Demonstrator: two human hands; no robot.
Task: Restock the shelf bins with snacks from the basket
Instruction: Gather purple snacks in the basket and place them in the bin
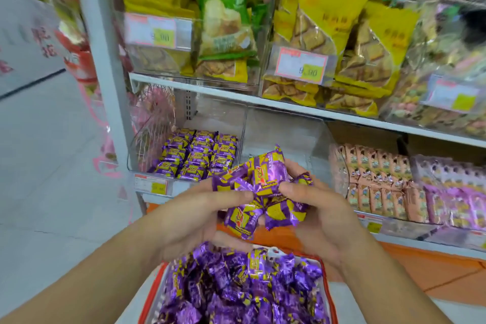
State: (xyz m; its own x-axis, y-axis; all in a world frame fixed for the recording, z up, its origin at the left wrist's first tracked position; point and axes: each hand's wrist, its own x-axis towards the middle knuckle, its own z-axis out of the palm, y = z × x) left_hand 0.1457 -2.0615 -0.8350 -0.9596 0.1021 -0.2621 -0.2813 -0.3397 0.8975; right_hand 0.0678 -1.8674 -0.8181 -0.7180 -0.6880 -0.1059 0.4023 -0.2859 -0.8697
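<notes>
lower shelf [289,238]: clear bin [147,166] of purple snack packs [200,155] just up-left of the grip, pink packs [381,181] off to its right
upper shelf [263,101]: yellow bags [328,16], well above the grip

Open room above the neat purple-and-yellow wrapped snacks [197,155] in the clear plastic bin [184,179], under the overhanging white shelf board [236,98].
</notes>
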